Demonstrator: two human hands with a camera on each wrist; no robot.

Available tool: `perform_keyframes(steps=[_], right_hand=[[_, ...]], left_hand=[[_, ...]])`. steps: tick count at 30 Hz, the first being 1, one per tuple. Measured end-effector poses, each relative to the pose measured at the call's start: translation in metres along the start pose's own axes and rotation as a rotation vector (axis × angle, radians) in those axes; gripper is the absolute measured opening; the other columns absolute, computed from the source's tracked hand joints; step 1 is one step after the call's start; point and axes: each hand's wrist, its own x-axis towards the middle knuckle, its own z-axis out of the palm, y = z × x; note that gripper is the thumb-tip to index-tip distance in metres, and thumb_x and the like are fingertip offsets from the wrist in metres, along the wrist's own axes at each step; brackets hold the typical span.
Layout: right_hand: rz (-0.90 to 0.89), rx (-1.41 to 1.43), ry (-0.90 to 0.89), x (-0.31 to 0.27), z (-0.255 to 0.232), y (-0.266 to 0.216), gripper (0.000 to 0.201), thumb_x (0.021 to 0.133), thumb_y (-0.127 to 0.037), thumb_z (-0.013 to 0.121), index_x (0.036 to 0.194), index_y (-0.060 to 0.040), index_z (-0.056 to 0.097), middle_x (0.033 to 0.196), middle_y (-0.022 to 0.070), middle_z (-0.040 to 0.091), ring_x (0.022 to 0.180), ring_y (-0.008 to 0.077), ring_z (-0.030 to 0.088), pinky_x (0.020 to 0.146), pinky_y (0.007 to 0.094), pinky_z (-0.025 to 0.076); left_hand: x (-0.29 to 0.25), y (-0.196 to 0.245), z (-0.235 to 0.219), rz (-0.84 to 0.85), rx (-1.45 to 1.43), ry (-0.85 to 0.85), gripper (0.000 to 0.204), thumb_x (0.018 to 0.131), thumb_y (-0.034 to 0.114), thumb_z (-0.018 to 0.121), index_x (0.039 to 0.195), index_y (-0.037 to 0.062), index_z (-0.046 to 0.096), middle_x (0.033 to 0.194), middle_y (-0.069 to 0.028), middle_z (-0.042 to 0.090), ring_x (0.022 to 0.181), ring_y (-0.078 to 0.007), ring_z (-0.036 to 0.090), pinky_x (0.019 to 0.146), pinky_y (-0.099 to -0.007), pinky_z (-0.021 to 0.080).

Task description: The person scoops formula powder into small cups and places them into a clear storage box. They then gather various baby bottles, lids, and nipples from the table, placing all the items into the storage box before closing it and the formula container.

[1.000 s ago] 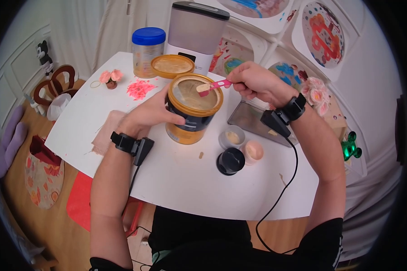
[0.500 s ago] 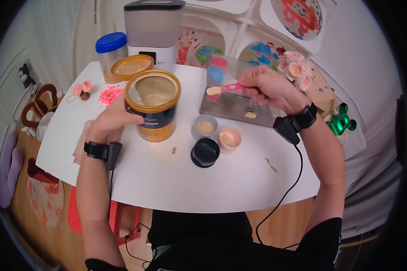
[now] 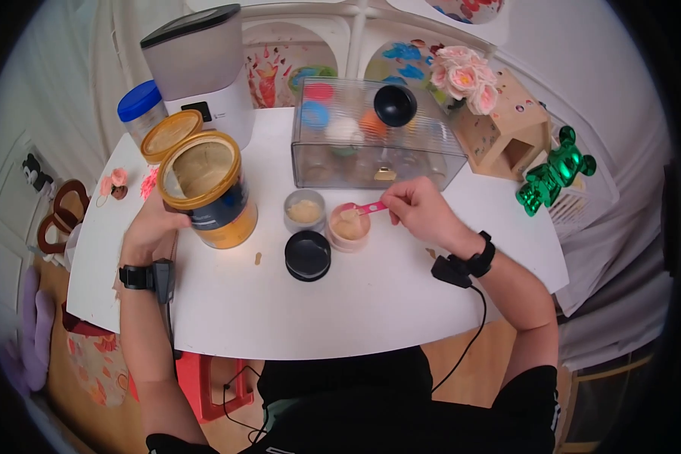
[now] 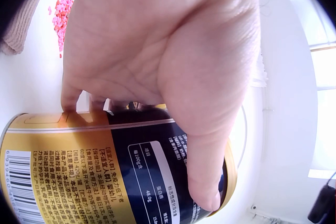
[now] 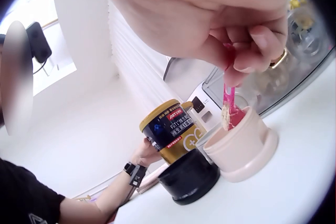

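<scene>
My left hand (image 3: 153, 227) grips the gold and navy can (image 3: 221, 216) from its left side; in the left wrist view the thumb lies along the can's label (image 4: 152, 182). The can is open and tilted slightly. My right hand (image 3: 424, 212) pinches the handle of a pink scoop (image 3: 371, 206), whose bowl is at the mouth of the pink cup (image 3: 348, 240). Pale powder lies in that cup, and powder clings to the scoop (image 5: 229, 98) in the right wrist view. Beside it stand a grey cup (image 3: 304, 219) with powder and a black cup (image 3: 307, 257).
Behind the cups stands a clear ribbed box (image 3: 371, 163) with a black round piece (image 3: 395, 105) on top. A dispenser (image 3: 204, 68), a blue-lidded jar (image 3: 142, 110) and a gold lid (image 3: 172, 136) are at the back left. A wooden house (image 3: 503, 129) and green bear figure (image 3: 556, 172) stand right.
My right hand has carried the powder-filled scoop from over the can, past the clear box, and down to the pink cup. My left hand still holds the can. The head view has turned right.
</scene>
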Motion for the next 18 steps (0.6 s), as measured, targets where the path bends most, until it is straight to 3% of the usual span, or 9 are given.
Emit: perform_keyframes(steps=[3,4,7,8,11,14,18], right_hand=[[-0.146,-0.055,0.119,-0.014,0.012,0.011,0.017,0.101,-0.008,0.064,0.100,0.0017,0.078,0.070,0.0107,0.070,0.061,0.0185,0.062,0.063,0.0338,0.051],[-0.159,-0.062,0.142,-0.017,0.016,0.017,0.016,0.099,-0.008,0.066,0.106,-0.0022,0.080,0.081,0.0166,0.074,0.068,0.0284,0.070,0.068,0.0381,0.055],[-0.387,-0.260,0.207,-0.027,0.019,0.023,0.016,0.097,-0.009,0.067,0.104,-0.0032,0.080,0.087,0.0184,0.076,0.077,0.0349,0.073,0.072,0.0422,0.057],[-0.376,-0.286,0.190,-0.030,0.019,0.023,0.016,0.095,-0.008,0.068,0.104,-0.0038,0.081,0.091,0.0181,0.076,0.085,0.0376,0.072,0.075,0.0451,0.057],[-0.485,-0.386,0.215,-0.033,0.021,0.029,0.016,0.093,-0.005,0.070,0.105,-0.0023,0.080,0.087,0.0167,0.075,0.079,0.0352,0.072,0.071,0.0414,0.057],[-0.464,-0.459,0.195,-0.040,0.021,0.022,0.016,0.092,-0.005,0.070,0.105,-0.0037,0.079,0.087,0.0155,0.074,0.082,0.0351,0.072,0.073,0.0434,0.057],[-0.469,-0.496,0.202,-0.042,0.026,0.025,0.008,0.090,-0.006,0.066,0.094,-0.0028,0.073,0.084,0.0158,0.072,0.084,0.0373,0.071,0.076,0.0476,0.057]], left_hand=[[0.000,-0.001,0.003,0.044,-0.003,0.025,0.124,0.064,0.034,0.106,0.161,0.0008,0.037,0.157,-0.0068,0.054,0.146,-0.0207,0.048,0.123,-0.0384,0.037],[0.000,-0.006,-0.003,0.029,0.020,0.024,0.123,0.064,0.036,0.105,0.161,0.0010,0.038,0.156,-0.0068,0.055,0.145,-0.0211,0.050,0.122,-0.0383,0.038],[-0.001,-0.011,-0.012,-0.014,0.024,0.003,0.122,0.066,0.038,0.105,0.161,0.0005,0.038,0.155,-0.0068,0.055,0.143,-0.0212,0.051,0.121,-0.0381,0.038],[-0.001,-0.010,-0.013,-0.024,0.034,-0.013,0.119,0.068,0.038,0.103,0.160,-0.0002,0.038,0.155,-0.0072,0.055,0.143,-0.0209,0.051,0.121,-0.0379,0.039],[-0.002,-0.008,-0.013,-0.015,0.042,-0.015,0.117,0.069,0.038,0.103,0.160,-0.0008,0.039,0.155,-0.0078,0.055,0.143,-0.0207,0.051,0.121,-0.0381,0.039],[-0.004,-0.008,-0.013,-0.034,0.041,0.006,0.117,0.069,0.038,0.103,0.159,-0.0009,0.040,0.155,-0.0082,0.055,0.144,-0.0205,0.051,0.121,-0.0382,0.039],[-0.003,-0.010,-0.015,-0.021,0.054,0.001,0.116,0.070,0.039,0.103,0.158,-0.0009,0.040,0.154,-0.0081,0.056,0.143,-0.0205,0.052,0.120,-0.0382,0.040]])
